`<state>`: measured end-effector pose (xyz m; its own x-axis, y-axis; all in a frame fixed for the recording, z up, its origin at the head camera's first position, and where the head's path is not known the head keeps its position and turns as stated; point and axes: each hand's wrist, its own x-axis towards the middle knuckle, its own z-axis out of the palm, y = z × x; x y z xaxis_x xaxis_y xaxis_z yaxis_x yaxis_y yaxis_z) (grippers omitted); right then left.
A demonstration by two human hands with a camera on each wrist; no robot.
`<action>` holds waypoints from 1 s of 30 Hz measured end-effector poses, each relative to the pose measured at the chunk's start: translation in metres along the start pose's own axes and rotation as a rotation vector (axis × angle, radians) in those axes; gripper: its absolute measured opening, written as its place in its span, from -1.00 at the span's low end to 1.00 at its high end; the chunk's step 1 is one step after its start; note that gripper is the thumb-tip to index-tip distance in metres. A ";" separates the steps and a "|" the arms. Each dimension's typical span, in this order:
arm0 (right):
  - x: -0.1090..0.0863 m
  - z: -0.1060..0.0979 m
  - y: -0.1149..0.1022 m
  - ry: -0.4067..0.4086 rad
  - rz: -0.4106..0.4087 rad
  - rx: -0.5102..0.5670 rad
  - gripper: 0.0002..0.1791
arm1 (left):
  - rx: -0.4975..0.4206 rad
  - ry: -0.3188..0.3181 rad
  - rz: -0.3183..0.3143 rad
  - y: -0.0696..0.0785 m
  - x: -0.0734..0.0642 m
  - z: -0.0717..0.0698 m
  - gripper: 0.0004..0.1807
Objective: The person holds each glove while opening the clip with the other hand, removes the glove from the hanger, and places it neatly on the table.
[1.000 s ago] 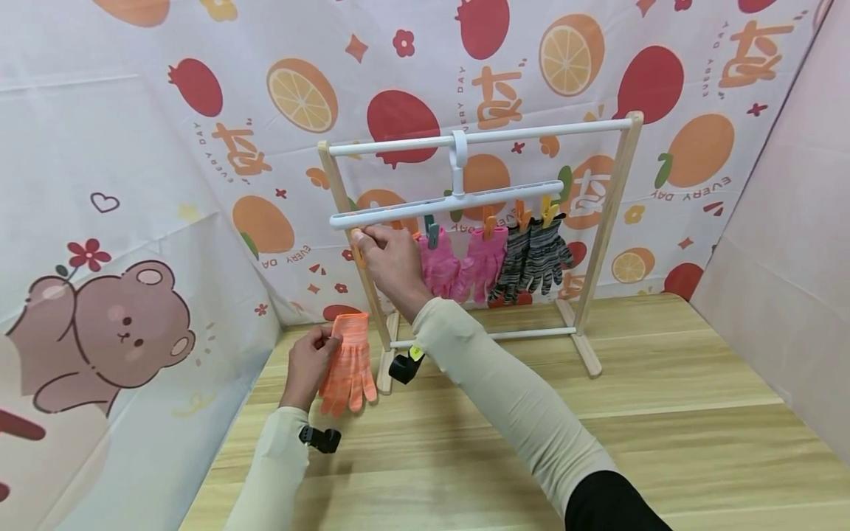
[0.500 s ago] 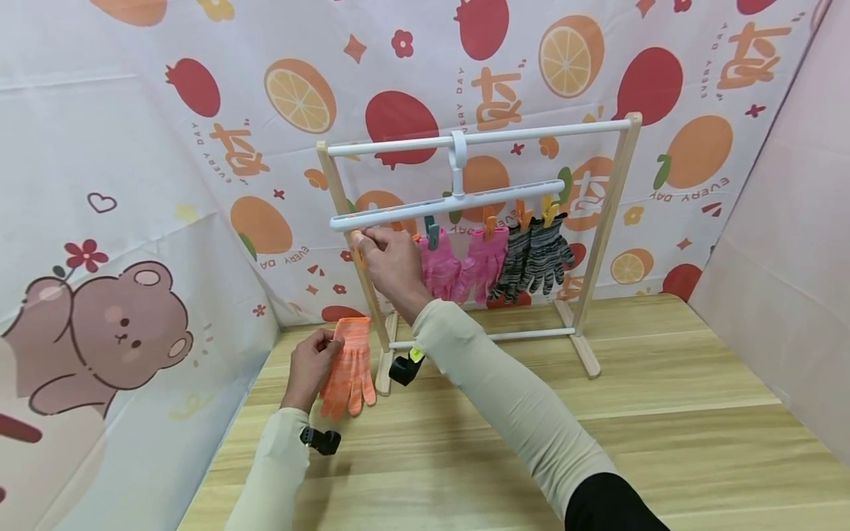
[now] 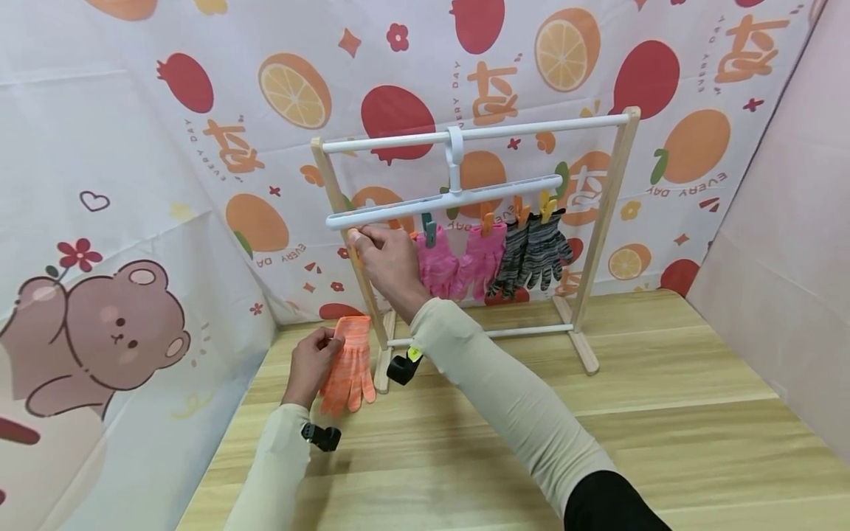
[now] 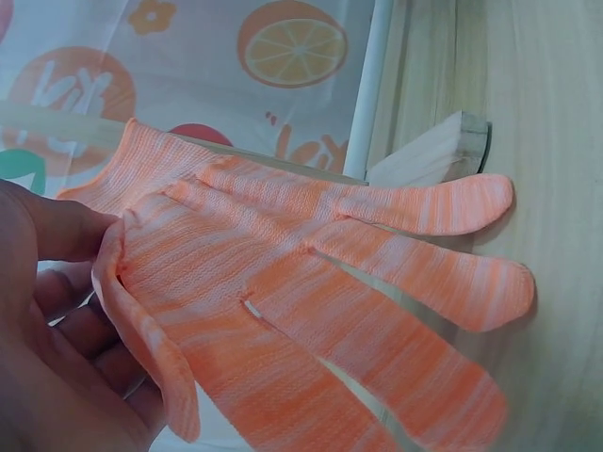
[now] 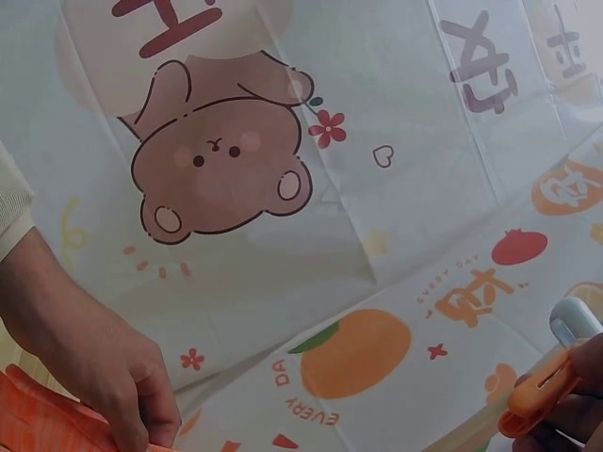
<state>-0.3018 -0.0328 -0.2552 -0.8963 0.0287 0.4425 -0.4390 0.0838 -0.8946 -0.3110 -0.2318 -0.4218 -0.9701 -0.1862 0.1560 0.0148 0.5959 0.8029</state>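
My left hand [image 3: 311,366] pinches an orange striped knit glove [image 3: 350,365] near its cuff, between thumb and fingers. In the left wrist view the glove [image 4: 273,273] hangs with its fingers spread toward the right. An orange clothespin [image 5: 539,400] is gripped by my right hand [image 3: 393,267], just under the left end of a white hanger bar [image 3: 392,212]. Farther right on that bar, pink gloves [image 3: 483,258] and black-and-grey gloves [image 3: 546,251] hang from green, orange and yellow clothespins. My right hand partly hides the clothespin in the head view.
A wooden rack [image 3: 600,221] with a white top rod [image 3: 544,128] carries the hanger. It stands on a wood-grain table [image 3: 598,435]. A fruit-print cloth [image 3: 398,66] backs it, and a bear-print cloth [image 3: 119,332] lines the left side.
The head view has shifted slightly. Both hands keep nearly the same place, and the orange glove and clothespin stay held.
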 end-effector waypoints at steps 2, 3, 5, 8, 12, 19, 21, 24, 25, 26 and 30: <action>0.000 0.000 -0.001 -0.002 0.003 0.004 -0.75 | -0.002 -0.001 -0.002 0.000 0.001 0.001 -0.76; 0.001 0.000 -0.001 -0.002 0.004 0.005 -0.74 | 0.001 -0.001 -0.001 0.000 0.002 0.001 -0.76; 0.002 0.000 -0.001 -0.004 0.003 0.004 -0.74 | 0.010 -0.002 0.001 0.000 0.003 0.001 -0.76; 0.002 0.000 -0.001 -0.006 0.007 0.004 -0.74 | 0.021 -0.001 0.004 -0.001 0.005 0.001 -0.76; 0.001 0.001 -0.001 -0.006 0.039 0.011 -0.73 | 0.027 -0.013 -0.004 -0.004 0.006 0.002 -0.75; 0.000 0.004 0.001 -0.003 0.044 -0.001 -0.73 | 0.039 -0.025 -0.027 -0.007 0.009 0.003 -0.73; 0.000 0.004 0.001 -0.001 0.038 -0.006 -0.73 | 0.042 -0.027 -0.025 -0.008 0.010 0.003 -0.74; 0.000 0.003 0.001 -0.005 0.040 -0.011 -0.73 | 0.045 -0.033 -0.025 -0.009 0.012 0.004 -0.75; 0.000 0.003 0.001 -0.007 0.042 -0.010 -0.73 | 0.045 -0.034 -0.026 -0.009 0.013 0.004 -0.75; 0.000 0.003 0.001 -0.009 0.043 -0.009 -0.72 | 0.043 -0.035 -0.029 -0.009 0.013 0.004 -0.75; 0.002 0.003 0.001 -0.007 0.043 -0.010 -0.72 | 0.033 -0.039 -0.039 -0.009 0.016 0.003 -0.74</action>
<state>-0.3038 -0.0361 -0.2555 -0.9146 0.0256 0.4035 -0.3998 0.0927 -0.9119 -0.3271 -0.2378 -0.4286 -0.9785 -0.1792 0.1018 -0.0305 0.6144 0.7884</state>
